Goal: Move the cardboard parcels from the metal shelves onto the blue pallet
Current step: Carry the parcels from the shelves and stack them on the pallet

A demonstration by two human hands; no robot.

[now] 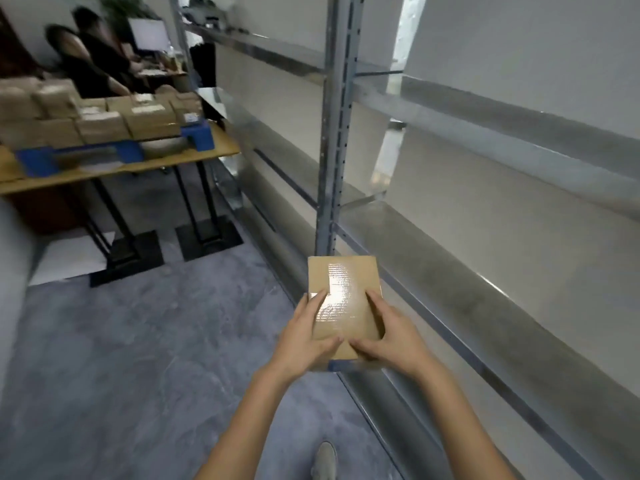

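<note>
Holding one cardboard parcel (349,271) out in front, both hands on it. The left hand (301,341) grips the near left corner, forefinger and thumb laid on the top face. The right hand (394,337) grips the near right corner the same way. The other fingers of each hand are hidden round the parcel's sides. The parcel is flat and small, its top sealed with a glossy strip of clear tape (341,292). It is carried in the air, just off the front of the metal shelves (450,268) and close beside their grey perforated upright (334,133).

The shelving runs along a white wall to the right, with galvanised decks at several levels.

The blue pallet (34,161) is far left, well apart from the held parcel. It sits on a wooden table (221,145) with black legs and flat black feet. Brown stacked parcels (104,123) cover the pallet, packed close in more than one layer — no count possible, as that corner is blurred.

Beyond the table are two people in dark clothes (93,64) and a monitor (149,34), all soft with blur.

The floor is mottled grey. A grey shoe (323,459) shows at the bottom edge, between the forearms.
</note>
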